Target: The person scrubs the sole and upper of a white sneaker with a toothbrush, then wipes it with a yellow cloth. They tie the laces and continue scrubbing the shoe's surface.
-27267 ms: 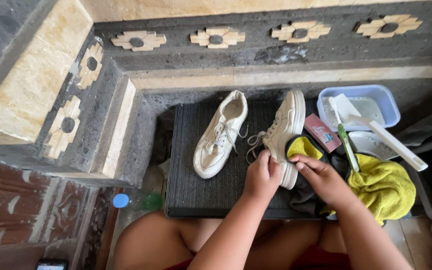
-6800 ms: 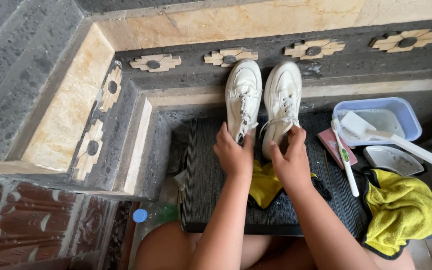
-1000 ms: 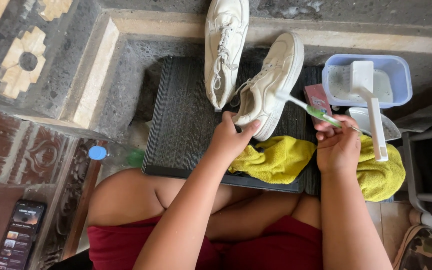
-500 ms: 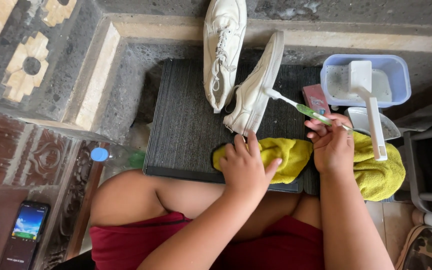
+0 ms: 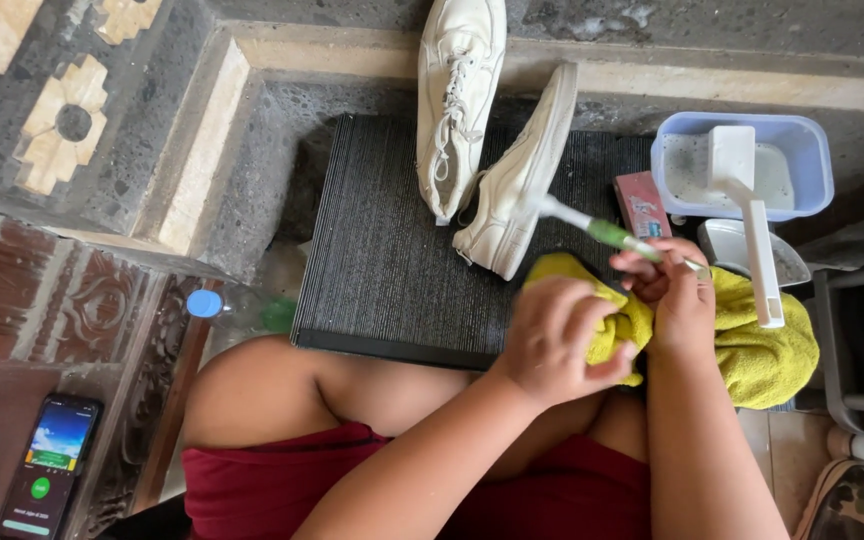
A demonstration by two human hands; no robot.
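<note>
Hands first: the left hand (image 5: 557, 340) clutches a yellow cloth (image 5: 602, 300) over the lap, the right hand (image 5: 677, 290) pinches a green toothbrush (image 5: 592, 227), bristles touching the tilted white sneaker (image 5: 517, 180) on the black mat (image 5: 392, 260). Scrubbing looks midway; beyond, the second sneaker (image 5: 457, 90) leans on the ledge, cleaned or not I cannot tell.

We see soft, even daylight with only faint shadows under the shoes (image 5: 492, 140), no harsh glare, mild wide-angle bending at the edges, and motion blur on the left hand (image 5: 562, 335).
</note>
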